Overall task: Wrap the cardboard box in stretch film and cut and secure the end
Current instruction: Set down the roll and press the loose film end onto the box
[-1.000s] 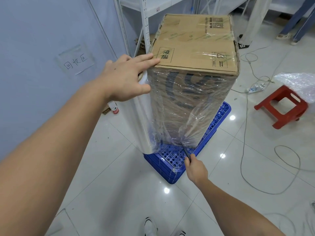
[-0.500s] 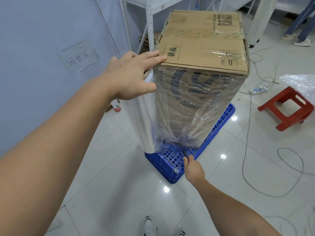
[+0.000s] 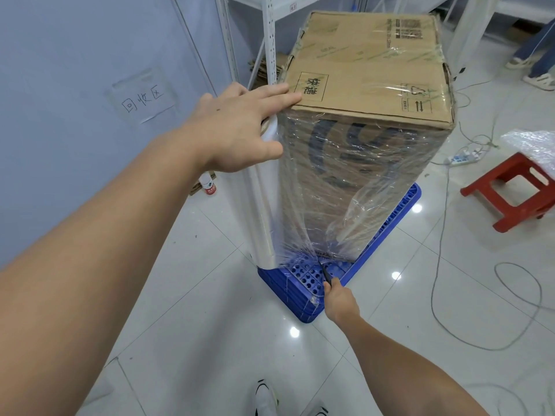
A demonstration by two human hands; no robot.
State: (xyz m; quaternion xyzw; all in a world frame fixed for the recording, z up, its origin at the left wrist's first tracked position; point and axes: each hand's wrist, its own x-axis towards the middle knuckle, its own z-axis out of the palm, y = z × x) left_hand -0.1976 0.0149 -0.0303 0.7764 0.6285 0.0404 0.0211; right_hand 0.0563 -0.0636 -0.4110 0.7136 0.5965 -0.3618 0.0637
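Observation:
A tall cardboard box (image 3: 369, 70) stands upright on a blue plastic pallet (image 3: 303, 280), its sides covered in clear stretch film (image 3: 354, 187). An upright roll of stretch film (image 3: 264, 211) stands against the box's near left corner. My left hand (image 3: 237, 133) rests on the top of the roll, fingers spread and reaching onto the box's top edge. Low down, my right hand (image 3: 339, 301) grips a small dark blade (image 3: 324, 270) whose tip is at the film's bottom edge, between roll and box.
A blue wall with a taped label is at the left, white metal shelving behind the box. A red stool (image 3: 516, 190) with bubble wrap (image 3: 537, 142) stands right, near a power strip (image 3: 462, 157) and loose cables (image 3: 450, 295) on the tiled floor. A small bottle (image 3: 207, 184) stands by the wall. Another person's feet (image 3: 534, 73) are far right.
My right hand has stayed low at the pallet, its blade shifting slightly along the film's bottom edge. My left hand has kept its place on the roll; the view has moved a little closer.

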